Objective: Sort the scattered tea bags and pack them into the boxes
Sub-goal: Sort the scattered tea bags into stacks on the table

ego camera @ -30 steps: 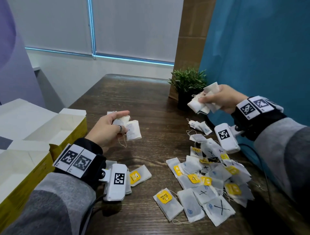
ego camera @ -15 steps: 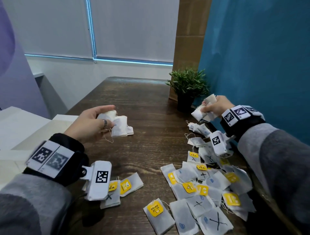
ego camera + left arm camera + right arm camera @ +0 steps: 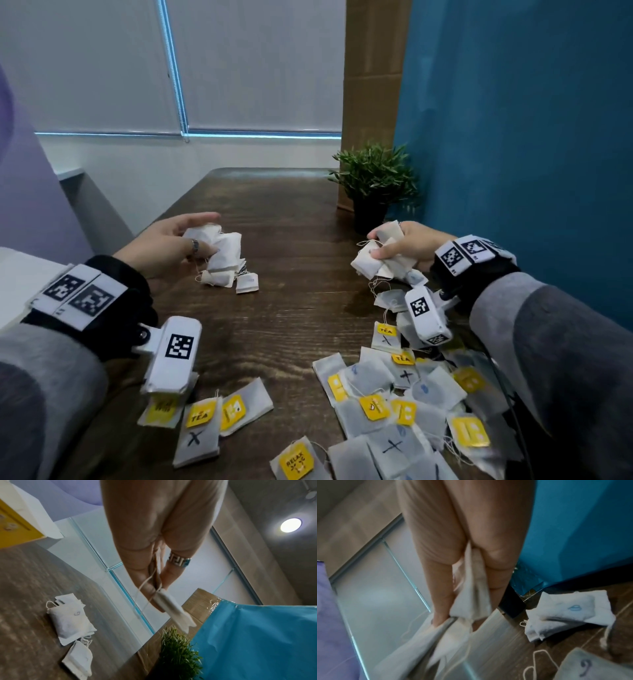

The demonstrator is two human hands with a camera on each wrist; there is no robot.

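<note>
Dim, cool light; wrist views blurred (wide-angle warp).

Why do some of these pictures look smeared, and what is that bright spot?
Head view: mostly sharp, edges bent by the wide lens. Left wrist view: a ceiling lamp glares; the table is streaked with blur. Right wrist view: blurriest, the tea bags held by the right hand are smeared.

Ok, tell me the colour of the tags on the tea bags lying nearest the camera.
Yellow tags, clearest in the head view.
</note>
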